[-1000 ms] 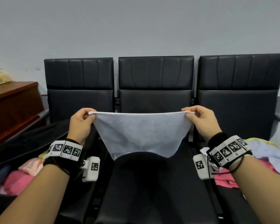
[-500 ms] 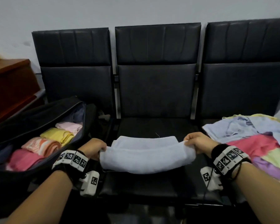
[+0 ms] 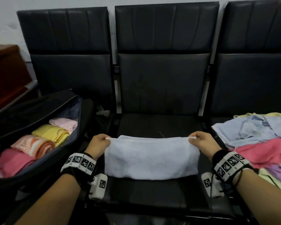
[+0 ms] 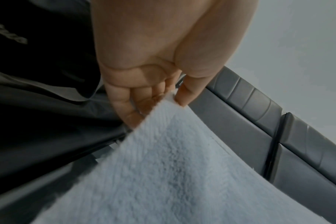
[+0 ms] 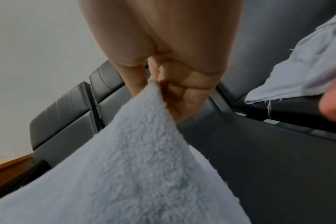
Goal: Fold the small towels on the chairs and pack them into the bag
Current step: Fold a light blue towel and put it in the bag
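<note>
A pale blue towel (image 3: 150, 157) lies doubled over on the seat of the middle chair (image 3: 154, 190). My left hand (image 3: 99, 143) pinches its far left corner and my right hand (image 3: 199, 141) pinches its far right corner, both just above the seat. The left wrist view shows thumb and fingers (image 4: 184, 95) nipping the towel (image 4: 163, 174) edge. In the right wrist view my thumb and curled fingers (image 5: 136, 84) clamp the towel (image 5: 132, 166) corner. An open black bag (image 3: 39, 108) on the left chair holds folded pink, striped orange, yellow and pale pink towels (image 3: 34, 145).
A heap of unfolded towels (image 3: 256, 140) in blue, pink, yellow and purple covers the right chair seat. A brown wooden cabinet (image 3: 5, 75) stands at far left behind the bag. Chair backs (image 3: 164, 54) rise against a grey wall.
The towel hung spread in the air between my raised hands; both hands have lowered it onto the middle seat and brought the held edge over, so it now lies doubled.
</note>
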`<state>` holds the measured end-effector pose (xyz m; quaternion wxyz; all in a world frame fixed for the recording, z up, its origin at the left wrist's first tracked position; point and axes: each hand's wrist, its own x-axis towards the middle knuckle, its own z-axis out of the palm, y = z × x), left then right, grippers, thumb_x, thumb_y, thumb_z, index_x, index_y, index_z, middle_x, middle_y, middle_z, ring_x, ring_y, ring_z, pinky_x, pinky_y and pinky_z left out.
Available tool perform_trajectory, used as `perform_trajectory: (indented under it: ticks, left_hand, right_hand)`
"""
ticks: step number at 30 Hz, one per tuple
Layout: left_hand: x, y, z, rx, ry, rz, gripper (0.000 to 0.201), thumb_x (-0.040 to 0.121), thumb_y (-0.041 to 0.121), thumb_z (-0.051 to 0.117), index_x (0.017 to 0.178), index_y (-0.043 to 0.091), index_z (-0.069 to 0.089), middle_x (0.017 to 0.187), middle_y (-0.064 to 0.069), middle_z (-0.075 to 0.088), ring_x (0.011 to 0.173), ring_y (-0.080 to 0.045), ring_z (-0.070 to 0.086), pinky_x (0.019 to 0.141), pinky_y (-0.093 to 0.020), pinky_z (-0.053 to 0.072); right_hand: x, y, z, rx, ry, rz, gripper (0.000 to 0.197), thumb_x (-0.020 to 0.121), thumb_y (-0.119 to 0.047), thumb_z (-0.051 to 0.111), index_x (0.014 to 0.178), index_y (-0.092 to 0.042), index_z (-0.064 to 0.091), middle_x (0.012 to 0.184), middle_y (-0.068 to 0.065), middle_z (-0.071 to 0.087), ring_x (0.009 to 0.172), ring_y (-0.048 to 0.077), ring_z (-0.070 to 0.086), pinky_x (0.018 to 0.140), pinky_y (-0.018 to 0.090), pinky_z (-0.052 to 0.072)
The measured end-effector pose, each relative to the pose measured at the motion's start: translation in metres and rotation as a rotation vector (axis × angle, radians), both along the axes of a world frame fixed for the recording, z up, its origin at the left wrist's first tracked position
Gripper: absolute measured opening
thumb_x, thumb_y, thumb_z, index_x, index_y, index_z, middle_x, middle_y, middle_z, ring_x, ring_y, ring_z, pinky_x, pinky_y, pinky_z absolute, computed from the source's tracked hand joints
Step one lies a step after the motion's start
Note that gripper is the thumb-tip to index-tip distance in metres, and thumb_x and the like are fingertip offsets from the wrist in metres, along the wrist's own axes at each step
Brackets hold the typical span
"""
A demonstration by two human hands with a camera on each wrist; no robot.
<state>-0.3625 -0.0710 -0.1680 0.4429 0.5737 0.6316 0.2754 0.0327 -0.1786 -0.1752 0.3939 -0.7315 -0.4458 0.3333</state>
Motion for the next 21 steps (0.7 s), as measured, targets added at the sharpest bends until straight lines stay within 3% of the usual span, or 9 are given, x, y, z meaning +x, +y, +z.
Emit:
perform_trajectory:
  ticks: [3,5,7,9,11,13,16,18,21]
  left_hand:
    - [0.006,0.023,-0.008,0.041,0.028,0.028,0.016,0.094,0.006,0.054,0.100,0.004,0.068,0.097,-0.016,0.070,0.093,-0.030,0.066,0.083,-0.040,0.053]
    - [0.011,0.038,-0.018,0.059,0.049,0.057,0.019,0.096,0.010,0.054,0.110,0.005,0.066,0.102,-0.014,0.069,0.095,-0.030,0.065,0.086,-0.041,0.052]
    - [0.014,0.046,-0.032,0.023,0.050,0.067,0.033,0.095,0.011,0.056,0.128,0.008,0.056,0.110,-0.012,0.064,0.100,-0.029,0.062,0.093,-0.040,0.051]
    - [0.011,0.043,-0.051,-0.059,0.092,0.050,0.046,0.092,0.011,0.061,0.136,0.013,0.048,0.118,-0.011,0.058,0.108,-0.032,0.060,0.099,-0.043,0.049]
    - [0.003,0.033,-0.072,-0.132,0.164,-0.003,0.043,0.086,0.010,0.064,0.127,0.019,0.051,0.114,-0.008,0.059,0.105,-0.030,0.061,0.095,-0.042,0.051]
    - [-0.004,0.024,-0.085,-0.157,0.210,-0.056,0.031,0.082,0.008,0.064,0.108,0.023,0.058,0.098,-0.005,0.061,0.093,-0.027,0.062,0.088,-0.040,0.051]
    - [-0.006,0.014,-0.091,-0.117,0.251,-0.093,0.023,0.080,0.001,0.065,0.087,0.023,0.064,0.085,0.000,0.058,0.087,-0.026,0.060,0.081,-0.034,0.048]
    - [-0.004,0.012,-0.090,-0.091,0.258,-0.080,0.021,0.082,-0.001,0.064,0.091,0.017,0.070,0.094,-0.005,0.064,0.097,-0.028,0.063,0.084,-0.028,0.047]
    - [0.005,0.008,-0.087,-0.066,0.303,-0.074,0.022,0.084,0.001,0.063,0.103,0.008,0.073,0.113,-0.008,0.066,0.109,-0.025,0.062,0.095,-0.026,0.047]
  right_hand:
    - [0.004,0.023,-0.008,0.019,-0.048,-0.029,0.009,0.088,-0.010,0.065,0.083,-0.016,0.070,0.082,0.005,0.069,0.075,0.017,0.063,0.066,0.028,0.049]
    - [0.008,0.038,-0.019,-0.003,-0.093,-0.074,0.006,0.088,-0.015,0.067,0.092,-0.018,0.069,0.082,0.004,0.070,0.079,0.021,0.065,0.070,0.034,0.053]
    - [0.014,0.046,-0.037,-0.112,-0.154,-0.103,0.026,0.087,-0.024,0.071,0.111,-0.015,0.065,0.086,0.004,0.069,0.088,0.024,0.065,0.081,0.037,0.053]
    - [0.016,0.043,-0.056,-0.295,-0.230,-0.074,0.043,0.085,-0.034,0.073,0.121,-0.014,0.060,0.097,0.004,0.068,0.097,0.025,0.064,0.084,0.032,0.049]
    - [0.013,0.037,-0.073,-0.436,-0.266,-0.026,0.040,0.083,-0.042,0.072,0.110,-0.014,0.063,0.099,0.004,0.068,0.095,0.024,0.065,0.080,0.035,0.055]
    - [0.010,0.033,-0.082,-0.475,-0.272,-0.018,0.033,0.081,-0.042,0.073,0.094,-0.012,0.065,0.086,0.002,0.068,0.080,0.020,0.065,0.069,0.036,0.057]
    - [0.003,0.029,-0.086,-0.462,-0.217,-0.048,0.021,0.078,-0.029,0.079,0.077,-0.014,0.065,0.075,0.001,0.065,0.067,0.014,0.060,0.054,0.026,0.044]
    - [0.000,0.028,-0.084,-0.419,-0.113,-0.068,0.017,0.077,-0.014,0.079,0.069,-0.008,0.066,0.071,0.006,0.066,0.062,0.018,0.060,0.055,0.026,0.044]
    - [0.004,0.024,-0.067,-0.363,0.001,-0.106,0.011,0.078,0.001,0.075,0.072,-0.005,0.068,0.072,0.011,0.066,0.064,0.023,0.060,0.057,0.029,0.047]
